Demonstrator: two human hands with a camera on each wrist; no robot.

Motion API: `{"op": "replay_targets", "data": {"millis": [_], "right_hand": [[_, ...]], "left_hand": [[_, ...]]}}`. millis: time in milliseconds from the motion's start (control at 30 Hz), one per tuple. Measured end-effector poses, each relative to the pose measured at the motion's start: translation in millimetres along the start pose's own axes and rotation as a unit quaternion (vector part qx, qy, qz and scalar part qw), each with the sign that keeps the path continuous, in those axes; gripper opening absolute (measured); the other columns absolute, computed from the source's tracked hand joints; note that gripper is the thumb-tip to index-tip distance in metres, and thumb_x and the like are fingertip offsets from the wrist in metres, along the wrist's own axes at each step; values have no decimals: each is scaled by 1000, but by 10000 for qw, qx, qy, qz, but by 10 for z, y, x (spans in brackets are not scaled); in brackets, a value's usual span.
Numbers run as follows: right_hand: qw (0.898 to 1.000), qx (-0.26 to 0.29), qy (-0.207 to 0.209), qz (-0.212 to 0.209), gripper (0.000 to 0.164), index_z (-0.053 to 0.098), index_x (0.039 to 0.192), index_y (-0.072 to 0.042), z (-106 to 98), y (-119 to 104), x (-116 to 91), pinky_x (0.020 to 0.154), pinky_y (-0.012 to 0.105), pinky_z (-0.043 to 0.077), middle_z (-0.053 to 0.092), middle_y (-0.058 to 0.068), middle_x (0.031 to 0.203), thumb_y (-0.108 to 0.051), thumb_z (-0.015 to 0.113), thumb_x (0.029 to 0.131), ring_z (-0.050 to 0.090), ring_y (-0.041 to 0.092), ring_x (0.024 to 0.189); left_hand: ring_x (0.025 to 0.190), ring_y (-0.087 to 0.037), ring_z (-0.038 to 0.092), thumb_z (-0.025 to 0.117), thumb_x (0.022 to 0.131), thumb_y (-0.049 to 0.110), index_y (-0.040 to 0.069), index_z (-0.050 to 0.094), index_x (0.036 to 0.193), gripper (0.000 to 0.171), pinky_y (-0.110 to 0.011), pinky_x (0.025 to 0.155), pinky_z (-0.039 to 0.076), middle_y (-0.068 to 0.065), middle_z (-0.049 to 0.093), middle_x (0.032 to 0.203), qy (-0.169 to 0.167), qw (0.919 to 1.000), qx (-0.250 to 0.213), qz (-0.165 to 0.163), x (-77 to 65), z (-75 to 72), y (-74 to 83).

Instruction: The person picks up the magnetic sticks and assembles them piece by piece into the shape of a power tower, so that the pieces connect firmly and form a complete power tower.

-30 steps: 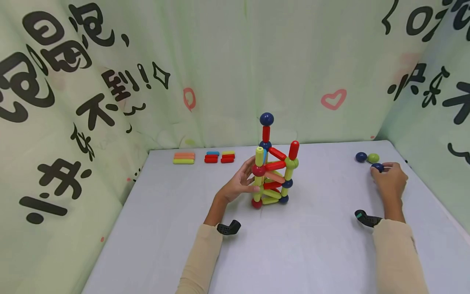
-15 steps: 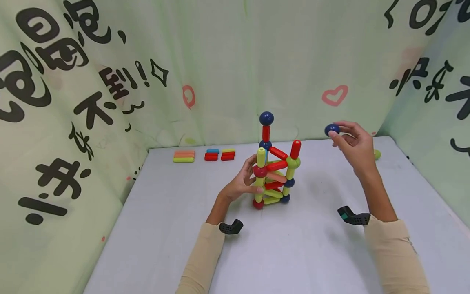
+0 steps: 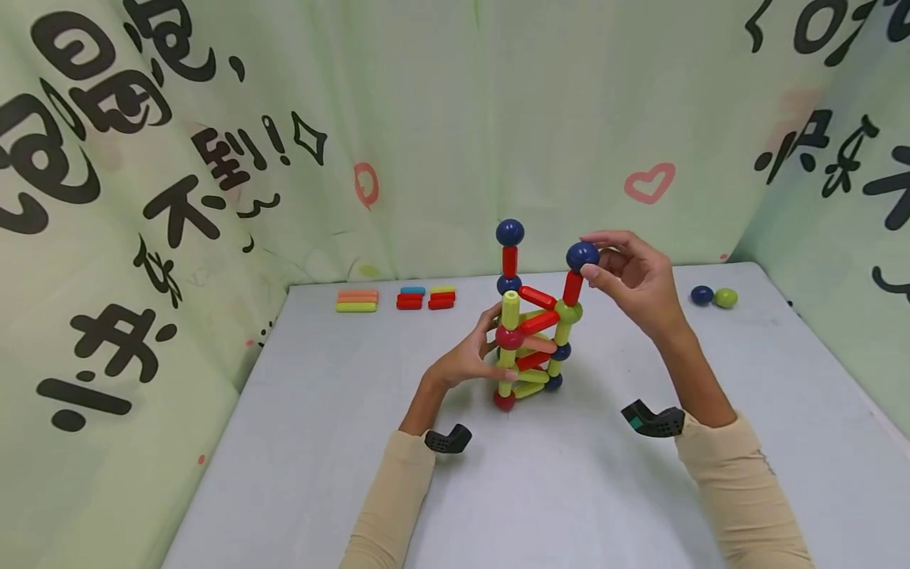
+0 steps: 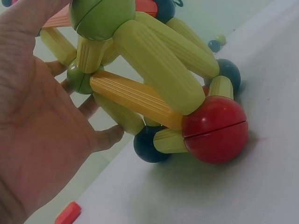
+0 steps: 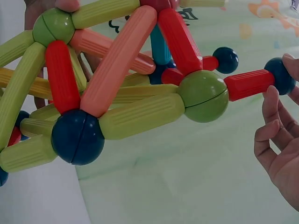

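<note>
A tower of coloured rods and balls stands on the white table, with a red ball at its near bottom corner. My left hand grips its left side, thumb in front and fingers reaching behind. In the left wrist view the palm faces the green and yellow rods. With thumb and fingertips my right hand pinches a dark blue ball, which sits at the top end of an upright red rod. The right wrist view shows that red rod meeting the blue ball.
Loose rods lie in small stacks at the back left: an orange and lime stack, then red, blue and yellow ones. A blue ball and a green ball rest at the back right. A printed curtain hangs behind the table.
My right hand has lifted the blue ball from the back right and carried it left onto the tower's red rod. My left hand stays on the tower, which has shifted slightly.
</note>
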State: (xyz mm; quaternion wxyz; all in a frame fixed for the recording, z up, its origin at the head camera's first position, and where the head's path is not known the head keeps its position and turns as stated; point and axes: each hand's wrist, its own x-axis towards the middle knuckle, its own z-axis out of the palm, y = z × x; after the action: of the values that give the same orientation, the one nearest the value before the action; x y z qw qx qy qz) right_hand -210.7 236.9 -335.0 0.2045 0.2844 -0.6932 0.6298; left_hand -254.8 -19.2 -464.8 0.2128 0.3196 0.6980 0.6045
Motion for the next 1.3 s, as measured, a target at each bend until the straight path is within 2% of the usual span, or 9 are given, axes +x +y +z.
{"op": "replay_targets", "data": {"millis": [333, 467, 533, 667, 767, 867, 933, 1067, 1300], "right_hand": [[9997, -37, 104, 212, 45, 51, 136, 1, -103, 98, -67, 75, 14, 52, 63, 6, 113, 6, 59, 92, 62, 13, 78], [9921, -663, 904, 557, 32, 58, 129, 1, -371, 356, -133, 67, 13, 48, 66, -1, 108, -8, 57, 98, 60, 10, 71], [9760, -1315, 1486, 892, 31, 61, 125, 1, -570, 552, -163, 61, 12, 44, 66, -5, 103, -15, 57, 98, 59, 4, 66], [9072, -3040, 2098, 2013, 37, 61, 128, -4, -1011, 944, -255, 56, 14, 40, 65, 2, 111, -26, 54, 100, 56, -7, 63], [8578, -4099, 1584, 2664, 44, 53, 136, 1, -1309, 1172, -365, 85, 32, 51, 56, 22, 130, -24, 47, 101, 65, 13, 97], [8241, -4690, 729, 3092, 49, 41, 141, 11, -1533, 1341, -501, 107, 59, 34, 38, 38, 140, -18, 44, 101, 42, 48, 129], [8056, -4924, 235, 3286, 50, 38, 139, 15, -1634, 1421, -583, 108, 66, 28, 32, 42, 140, -15, 44, 100, 31, 57, 132], [7873, -5101, -282, 3452, 46, 40, 135, 16, -1705, 1497, -683, 102, 69, 33, 31, 46, 133, -11, 46, 98, 35, 62, 122], [8059, -4804, -606, 3407, 43, 45, 129, 13, -1603, 1525, -672, 99, 71, 34, 42, 44, 125, -15, 54, 97, 40, 58, 118]], "left_hand": [[149, -23, 18, 75, 78, 14, 25, 8, 155, 103, -54, 118, 25, -2, 14, 158, 115, 9994, 325, -85, 19, 41, 34], [144, -21, 26, 79, 77, 25, 32, 10, 154, 104, -52, 112, 36, -1, 16, 154, 436, 9968, 645, -187, 31, 130, 70], [142, -18, 28, 81, 75, 28, 37, 12, 152, 104, -49, 109, 41, 0, 17, 152, 634, 9952, 730, -150, 44, 178, 93], [138, -10, 28, 83, 73, 30, 43, 16, 148, 101, -42, 103, 46, 2, 20, 147, 1072, 9911, 782, -119, 81, 285, 118], [134, -6, 31, 84, 73, 29, 39, 18, 146, 99, -37, 102, 47, 3, 22, 144, 1375, 9874, 760, -200, 102, 358, 121], [132, -7, 35, 83, 73, 31, 34, 16, 147, 100, -34, 101, 48, 2, 21, 144, 1543, 9842, 817, -296, 113, 425, 124], [133, -8, 35, 83, 74, 31, 31, 14, 149, 101, -34, 101, 48, 1, 20, 145, 1588, 9828, 881, -344, 114, 459, 122], [134, -10, 34, 83, 74, 32, 29, 13, 149, 103, -35, 101, 49, 0, 20, 146, 1659, 9805, 972, -402, 104, 495, 119], [136, -13, 32, 82, 74, 36, 26, 10, 152, 107, -39, 105, 46, 0, 18, 149, 1837, 9764, 1040, -451, 123, 480, 121]]}}
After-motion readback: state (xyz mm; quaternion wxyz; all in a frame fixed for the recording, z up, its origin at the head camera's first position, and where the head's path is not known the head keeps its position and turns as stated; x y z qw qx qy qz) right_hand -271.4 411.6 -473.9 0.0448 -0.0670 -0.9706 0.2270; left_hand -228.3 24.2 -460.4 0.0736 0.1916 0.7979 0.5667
